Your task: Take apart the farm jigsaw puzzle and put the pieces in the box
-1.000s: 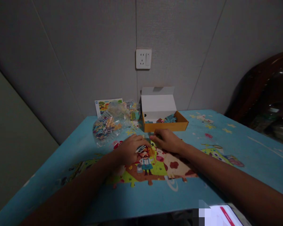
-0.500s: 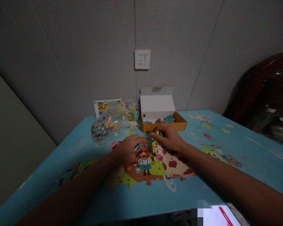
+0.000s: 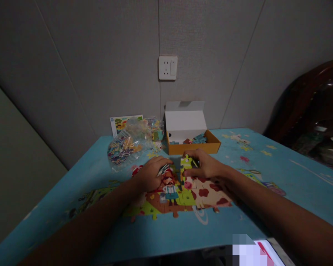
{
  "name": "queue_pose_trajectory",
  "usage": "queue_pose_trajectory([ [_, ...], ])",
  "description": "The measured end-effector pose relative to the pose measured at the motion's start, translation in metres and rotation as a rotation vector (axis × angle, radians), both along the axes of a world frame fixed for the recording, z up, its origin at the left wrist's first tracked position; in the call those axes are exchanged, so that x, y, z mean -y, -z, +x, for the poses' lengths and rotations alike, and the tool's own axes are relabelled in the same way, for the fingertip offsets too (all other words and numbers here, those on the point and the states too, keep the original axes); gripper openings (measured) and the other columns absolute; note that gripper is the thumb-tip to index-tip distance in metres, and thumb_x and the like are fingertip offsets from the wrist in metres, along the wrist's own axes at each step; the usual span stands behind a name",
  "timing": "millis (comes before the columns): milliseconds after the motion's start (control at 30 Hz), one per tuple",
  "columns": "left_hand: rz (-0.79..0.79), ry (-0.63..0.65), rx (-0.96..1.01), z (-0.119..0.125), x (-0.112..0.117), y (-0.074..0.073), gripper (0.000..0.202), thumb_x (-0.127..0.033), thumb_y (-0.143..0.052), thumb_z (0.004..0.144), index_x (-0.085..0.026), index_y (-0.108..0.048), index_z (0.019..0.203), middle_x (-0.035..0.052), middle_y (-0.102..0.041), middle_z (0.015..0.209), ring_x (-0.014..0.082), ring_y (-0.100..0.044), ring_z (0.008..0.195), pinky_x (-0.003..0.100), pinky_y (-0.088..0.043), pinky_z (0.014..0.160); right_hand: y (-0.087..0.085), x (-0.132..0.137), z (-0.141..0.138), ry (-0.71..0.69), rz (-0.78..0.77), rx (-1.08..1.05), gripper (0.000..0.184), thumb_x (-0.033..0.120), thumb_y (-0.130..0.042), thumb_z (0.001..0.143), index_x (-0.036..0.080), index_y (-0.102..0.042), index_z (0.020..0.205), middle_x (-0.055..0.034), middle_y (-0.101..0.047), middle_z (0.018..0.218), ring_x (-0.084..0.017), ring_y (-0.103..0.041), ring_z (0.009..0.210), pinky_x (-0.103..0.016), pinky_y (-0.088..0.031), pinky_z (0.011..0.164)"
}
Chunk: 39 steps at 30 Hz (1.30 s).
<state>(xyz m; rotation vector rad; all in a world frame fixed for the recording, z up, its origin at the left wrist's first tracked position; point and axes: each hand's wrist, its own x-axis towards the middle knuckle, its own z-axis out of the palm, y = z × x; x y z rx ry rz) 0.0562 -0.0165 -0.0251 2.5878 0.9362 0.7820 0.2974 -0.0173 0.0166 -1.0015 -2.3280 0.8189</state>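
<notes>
A partly joined jigsaw puzzle (image 3: 185,199) lies on the blue table, showing a farmer figure and a brown-spotted cow. My left hand (image 3: 152,175) rests over its upper left part, fingers curled round several puzzle pieces (image 3: 163,169) whose pale edges show. At the puzzle's top edge, above the cow's head, my right hand (image 3: 207,164) grips a green puzzle piece (image 3: 186,161) between thumb and fingers. That piece looks slightly tilted; whether it touches the pieces below I cannot tell. Part of the cow is covered by my right hand.
Behind the puzzle stands an open box (image 3: 194,148) with loose pieces inside. Clear plastic bags (image 3: 130,144) of pieces lie left of it, before a picture card (image 3: 117,123) against the wall. A lit phone screen (image 3: 269,253) shows at the bottom right.
My right thumb has moved down, and the green puzzle piece in that hand now shows more fully. My left hand has stayed nearly in place with its pieces.
</notes>
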Motion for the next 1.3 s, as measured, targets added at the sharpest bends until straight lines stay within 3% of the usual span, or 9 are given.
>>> queue_pose_trajectory([
  [133,-0.005,-0.003,-0.014,0.000,-0.001,-0.001,0.044,-0.007,-0.053,0.071,-0.015,-0.057,0.115,0.0109,-0.063,0.110,0.0247,-0.055,0.105,0.040,-0.042,0.095,0.000,0.001,0.003,-0.097,-0.153,-0.108,0.030,0.035,-0.071,0.068,0.016,-0.050,0.079,0.0042,-0.048,0.066,-0.009,-0.044,0.057,-0.021,-0.034,0.051],
  [300,-0.033,-0.016,-0.004,-0.001,-0.002,0.000,0.043,-0.007,-0.054,0.073,-0.015,-0.057,0.115,0.0106,-0.062,0.112,0.0245,-0.055,0.108,0.040,-0.041,0.097,0.001,0.000,0.004,-0.124,-0.255,-0.280,0.034,0.041,-0.073,0.067,0.016,-0.050,0.074,0.0030,-0.050,0.064,-0.009,-0.045,0.056,-0.022,-0.035,0.051],
  [467,-0.029,-0.004,0.015,-0.002,-0.003,0.003,0.046,-0.005,-0.054,0.070,-0.014,-0.058,0.115,0.0108,-0.063,0.110,0.0249,-0.055,0.106,0.040,-0.041,0.095,0.004,-0.002,0.004,-0.068,-0.192,-0.250,0.034,0.042,-0.072,0.068,0.016,-0.050,0.072,0.0029,-0.050,0.062,-0.010,-0.045,0.055,-0.022,-0.035,0.050],
  [600,-0.044,0.000,0.120,0.002,0.001,-0.004,0.044,-0.005,-0.053,0.070,-0.016,-0.059,0.112,0.0099,-0.063,0.108,0.0248,-0.056,0.104,0.040,-0.042,0.094,0.008,-0.005,0.001,-0.019,-0.161,-0.291,0.032,0.041,-0.071,0.071,0.016,-0.051,0.073,0.0031,-0.050,0.061,-0.010,-0.044,0.054,-0.022,-0.034,0.049],
  [733,-0.259,-0.101,0.424,0.009,0.012,-0.016,0.035,-0.024,-0.057,0.081,-0.017,-0.056,0.116,0.0070,-0.063,0.103,0.0214,-0.060,0.094,0.034,-0.046,0.085,0.012,-0.005,-0.010,0.084,-0.048,-0.411,0.029,0.038,-0.071,0.072,0.017,-0.053,0.073,0.0023,-0.051,0.064,-0.011,-0.046,0.057,-0.024,-0.035,0.053],
  [833,-0.441,-0.092,0.511,0.014,0.017,-0.017,0.049,-0.030,-0.071,0.072,-0.019,-0.055,0.118,0.0038,-0.065,0.102,0.0194,-0.062,0.087,0.029,-0.049,0.076,0.015,-0.002,-0.021,0.137,0.036,-0.465,0.027,0.038,-0.071,0.074,0.017,-0.054,0.075,0.0024,-0.052,0.065,-0.011,-0.047,0.059,-0.025,-0.036,0.056],
  [1033,-0.436,-0.131,0.570,0.020,0.015,-0.010,0.031,-0.022,-0.065,0.075,-0.019,-0.065,0.106,0.0026,-0.069,0.095,0.0184,-0.063,0.085,0.028,-0.048,0.079,0.015,0.004,-0.029,0.214,0.150,-0.424,0.022,0.040,-0.060,0.084,0.018,-0.053,0.083,0.0003,-0.056,0.073,-0.014,-0.050,0.067,-0.027,-0.038,0.063],
  [1167,-0.602,-0.240,0.794,0.017,0.014,-0.018,0.040,-0.025,-0.072,0.069,-0.017,-0.063,0.107,0.0052,-0.070,0.098,0.0201,-0.064,0.086,0.029,-0.048,0.080,0.013,0.003,-0.025,0.288,0.217,-0.336,0.026,0.044,-0.051,0.088,0.018,-0.052,0.086,-0.0024,-0.055,0.078,-0.016,-0.050,0.071,-0.028,-0.038,0.063],
  [1300,-0.776,-0.036,0.796,0.014,0.019,-0.022,0.053,-0.030,-0.071,0.072,-0.019,-0.056,0.122,0.0065,-0.069,0.101,0.0214,-0.064,0.086,0.032,-0.049,0.079,0.014,0.006,-0.027,0.198,0.186,-0.019,0.025,0.039,-0.056,0.083,0.016,-0.056,0.091,-0.0056,-0.061,0.082,-0.018,-0.053,0.071,-0.030,-0.038,0.064],
])
